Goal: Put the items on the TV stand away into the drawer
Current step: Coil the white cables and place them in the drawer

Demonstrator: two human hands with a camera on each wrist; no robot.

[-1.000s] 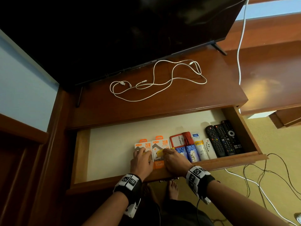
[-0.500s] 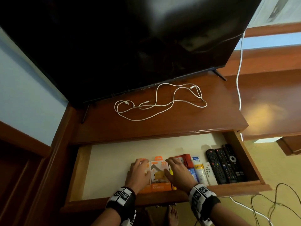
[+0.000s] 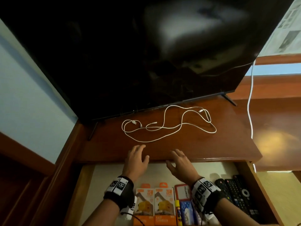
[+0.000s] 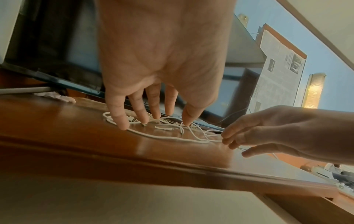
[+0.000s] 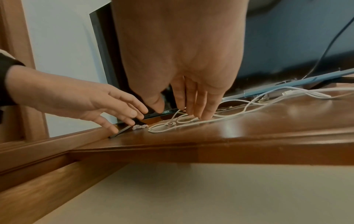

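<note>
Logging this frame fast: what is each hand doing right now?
Left hand: open, holding nothing, reaching toward the tangled white charging cable.
Right hand: open, holding nothing, fingers extended over the wooden TV stand top.

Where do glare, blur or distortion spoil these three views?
Head view: pale glare smears the TV screen, a warm reflection sits on the stand top, edges bow. Left wrist view: the left hand looms large and soft. Right wrist view: the white cable stays readable, drawer foreground blurred.

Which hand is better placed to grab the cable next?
Left, narrowly: the left hand is nearer the cable, its fingers almost at the near loop. The right hand sits further back.
</note>
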